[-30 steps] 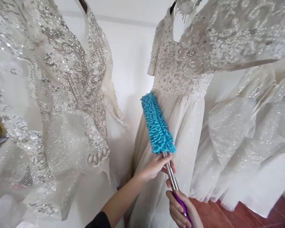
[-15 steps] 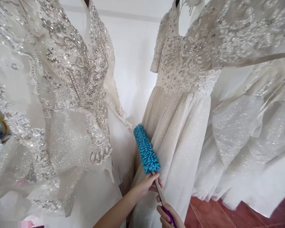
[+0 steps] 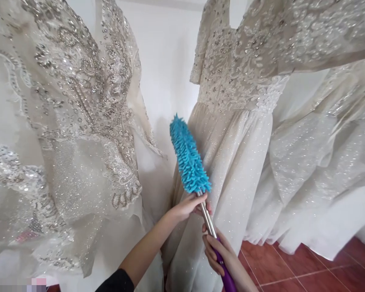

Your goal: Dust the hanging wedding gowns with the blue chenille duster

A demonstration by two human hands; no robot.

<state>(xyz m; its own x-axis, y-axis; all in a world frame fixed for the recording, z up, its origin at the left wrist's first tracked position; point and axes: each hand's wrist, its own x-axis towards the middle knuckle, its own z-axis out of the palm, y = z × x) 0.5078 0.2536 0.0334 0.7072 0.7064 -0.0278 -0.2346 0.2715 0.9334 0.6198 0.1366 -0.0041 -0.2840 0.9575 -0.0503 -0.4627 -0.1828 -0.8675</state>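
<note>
Both my hands hold one microfiber duster, with a fluffy blue head, a metal shaft and a purple grip. My left hand is closed around the shaft just below the head; some of its fingers are hidden behind. Lower down, my right hand wraps the purple grip. The head points up and slightly left, in front of a beaded white gown with a glittery skirt. Whether its fibers touch the fabric, I cannot tell.
A heavily sequined gown hangs on the left, its sleeve reaching toward the middle. More sparkly white dresses hang at the right. Behind is a white wall; red floor tiles show at lower right.
The duster and both hands have moved up in view, and the duster looks larger. More of my arms and the purple grip show. The dresses have shifted a little upward in view.
</note>
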